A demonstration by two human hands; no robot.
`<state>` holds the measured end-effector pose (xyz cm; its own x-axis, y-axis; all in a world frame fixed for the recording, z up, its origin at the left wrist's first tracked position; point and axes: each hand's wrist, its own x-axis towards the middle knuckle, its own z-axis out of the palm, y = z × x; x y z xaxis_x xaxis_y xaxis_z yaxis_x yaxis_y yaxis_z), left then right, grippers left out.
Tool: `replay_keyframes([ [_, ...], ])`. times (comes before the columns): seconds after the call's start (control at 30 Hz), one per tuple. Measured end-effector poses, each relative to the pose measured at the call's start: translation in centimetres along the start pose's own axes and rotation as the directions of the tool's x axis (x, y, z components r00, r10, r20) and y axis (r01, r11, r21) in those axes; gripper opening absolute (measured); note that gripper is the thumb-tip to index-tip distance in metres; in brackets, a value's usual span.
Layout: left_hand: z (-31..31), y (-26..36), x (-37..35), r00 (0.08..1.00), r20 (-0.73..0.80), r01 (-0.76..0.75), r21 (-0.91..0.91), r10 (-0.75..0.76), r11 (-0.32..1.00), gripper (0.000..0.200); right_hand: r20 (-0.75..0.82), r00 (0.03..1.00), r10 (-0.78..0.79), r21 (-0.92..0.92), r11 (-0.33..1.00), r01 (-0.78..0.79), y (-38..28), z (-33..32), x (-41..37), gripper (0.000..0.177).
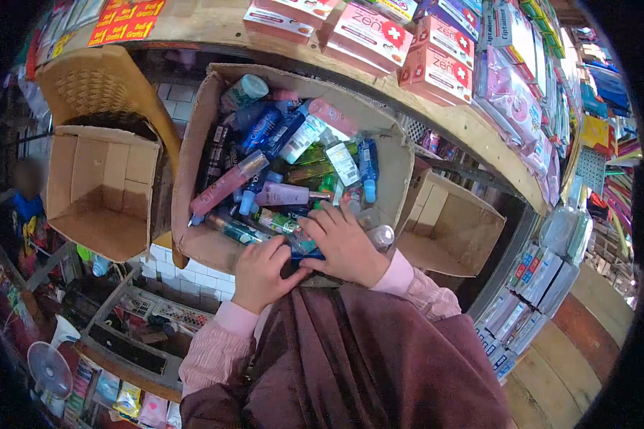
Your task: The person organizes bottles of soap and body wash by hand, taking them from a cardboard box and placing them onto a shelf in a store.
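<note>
A cardboard box [200,136] full of mixed spray and cosmetic bottles stands before me. My left hand [263,273] is at its near edge, fingers curled down and thumb pointing toward the other hand. What its fingers grip is hidden. My right hand [345,242] reaches over the near side, its bent fingers closed on a small clear bottle [304,244] with green and red on it. Around the hands lie a pink bottle with a clear cap [229,186], a lilac bottle [282,194], a blue bottle [368,166] and a white-labelled bottle [342,164].
An open cardboard box [107,182] sits on a chair [96,86] at left. Another open box [454,229] stands at right. Beyond, a wooden shelf [293,61] carries pink boxes [368,36] and packets. Stacked cartons [529,286] and a fan [50,368] are lower down.
</note>
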<state>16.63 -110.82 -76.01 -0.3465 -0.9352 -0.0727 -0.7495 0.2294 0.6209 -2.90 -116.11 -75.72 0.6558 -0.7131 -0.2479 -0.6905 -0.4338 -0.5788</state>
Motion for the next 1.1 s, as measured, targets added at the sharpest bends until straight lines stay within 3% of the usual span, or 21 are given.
replay_keyframes([
  [0.07, 0.1, 0.0, 0.4, 0.999, 0.008, 0.038, -0.019, -0.038, 0.999, 0.039, -0.025, 0.999, -0.032, 0.059, 0.998, 0.033, 0.5, -0.2, -0.1, 0.062],
  [0.17, -0.3, 0.2, 1.0, 0.969, 0.193, 0.16, -0.03, -0.151, 0.987, 0.037, 0.156, 0.985, -0.073, 0.444, 0.896, -0.004, 3.3, -1.1, 0.6, 0.052],
  [0.23, -0.3, -0.2, 1.0, 0.955, 0.229, 0.21, -0.08, -0.187, 0.975, 0.037, 0.124, 0.992, -0.03, 0.551, 0.833, -0.044, 4.4, -1.4, 0.6, 0.049],
  [0.27, -0.3, -0.2, 1.0, 0.948, 0.248, 0.233, -0.106, -0.201, 0.967, 0.037, 0.11, 0.994, -0.004, 0.6, 0.797, -0.063, 4.7, -1.5, 0.6, 0.047],
  [0.3, -0.1, -0.2, 0.8, 0.94, 0.253, 0.258, -0.096, -0.227, 0.961, 0.037, 0.006, 1.0, 0.005, 0.455, 0.891, -0.007, 4.5, -2.0, 0.8, 0.038],
  [0.37, 0.1, -0.3, 0.5, 0.923, 0.261, 0.309, -0.073, -0.281, 0.948, 0.038, -0.039, 0.977, 0.21, 0.544, 0.825, -0.155, 4.2, -3.5, 1.4, 0.033],
  [0.43, -0.4, -0.1, 0.7, 0.949, 0.232, 0.241, -0.086, -0.216, 0.967, 0.04, -0.163, 0.918, 0.361, 0.671, 0.723, -0.165, 4.3, -5.2, 2.3, 0.03],
  [0.47, -0.6, 0.0, 0.9, 0.96, 0.214, 0.206, -0.092, -0.183, 0.974, 0.041, -0.264, 0.87, 0.417, 0.74, 0.666, -0.095, 4.6, -5.9, 2.9, 0.029],
  [0.53, -0.4, -0.2, 0.6, 0.971, 0.197, 0.16, -0.099, -0.138, 0.982, 0.043, -0.299, 0.812, 0.501, 0.898, 0.436, 0.062, 6.8, -6.0, 3.9, 0.026],
  [0.6, 0.0, -0.4, 0.4, 0.974, 0.193, 0.138, -0.098, -0.117, 0.986, 0.043, -0.259, 0.787, 0.561, 0.939, 0.337, 0.069, 7.1, -6.8, 4.6, 0.025],
  [0.83, -0.1, -0.2, 0.1, 0.966, 0.21, 0.165, -0.059, -0.149, 0.985, 0.038, -0.197, 0.786, 0.586, 0.953, 0.302, 0.014, 7.7, -4.8, 5.4, 0.028],
  [0.93, 0.0, -0.4, 0.1, 0.968, 0.189, 0.182, -0.088, -0.163, 0.979, 0.039, -0.16, 0.769, 0.619, 0.981, 0.19, 0.051, 7.3, -4.5, 4.6, 0.028],
  [1.03, -0.4, -1.3, 0.3, 0.965, 0.102, 0.254, -0.142, -0.241, 0.957, 0.038, -0.314, 0.714, 0.625, 0.941, 0.303, 0.149, 7.1, -5.2, 3.4, 0.029],
  [1.07, -0.7, -1.7, 0.4, 0.958, 0.063, 0.285, -0.161, -0.278, 0.945, 0.037, -0.38, 0.696, 0.609, 0.902, 0.412, 0.132, 7.0, -6.2, 2.7, 0.031],
  [1.1, -1.6, -1.7, 0.6, 0.944, -0.011, 0.325, -0.136, -0.329, 0.936, 0.034, -0.404, 0.655, 0.639, 0.903, 0.392, 0.174, 7.0, -6.7, 2.2, 0.032],
])
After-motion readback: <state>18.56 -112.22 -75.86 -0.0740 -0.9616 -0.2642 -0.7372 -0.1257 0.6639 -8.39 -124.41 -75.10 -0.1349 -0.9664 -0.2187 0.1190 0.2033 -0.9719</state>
